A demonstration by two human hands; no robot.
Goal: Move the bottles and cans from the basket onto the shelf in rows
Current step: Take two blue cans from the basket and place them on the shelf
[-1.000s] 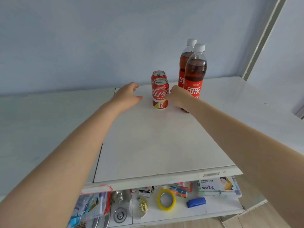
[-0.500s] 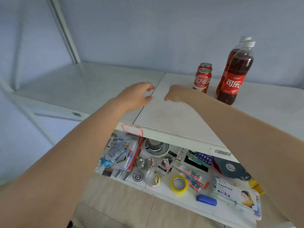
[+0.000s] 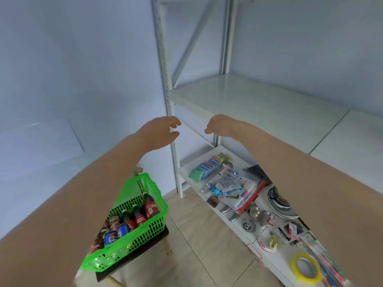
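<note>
the basket (image 3: 145, 235) lies below and to the left of both hands, on a small dark stool (image 3: 134, 257) on the floor, and our left forearm crosses over its far left side. our left hand (image 3: 159, 131) is the nearer one; our right hand (image 3: 219, 125) hangs further right, in front of the edge of the shelf (image 3: 259, 104). both hands are empty: the left has its fingers loosely curved with the thumb apart, and the right shows its back with the fingers drooping, nothing in them.

in the basket the cola bottles (image 3: 150, 206) lean with their caps up and tipped toward the far end. the blue cans (image 3: 113, 237) sit lower at the near end, touching the bottles. we judge a reach down and left comes next, taking a bottle from above by the neck or the shoulder.

the white post (image 3: 165, 79) of the shelf stands just behind our left hand, so the way back up should swing to the right of it. the lower board is crowded with sponges (image 3: 209, 164), plates (image 3: 279, 201) and a yellow tape roll (image 3: 305, 268). it juts out beside the basket and could catch an elbow. the board above is bare in this part of the view.
</note>
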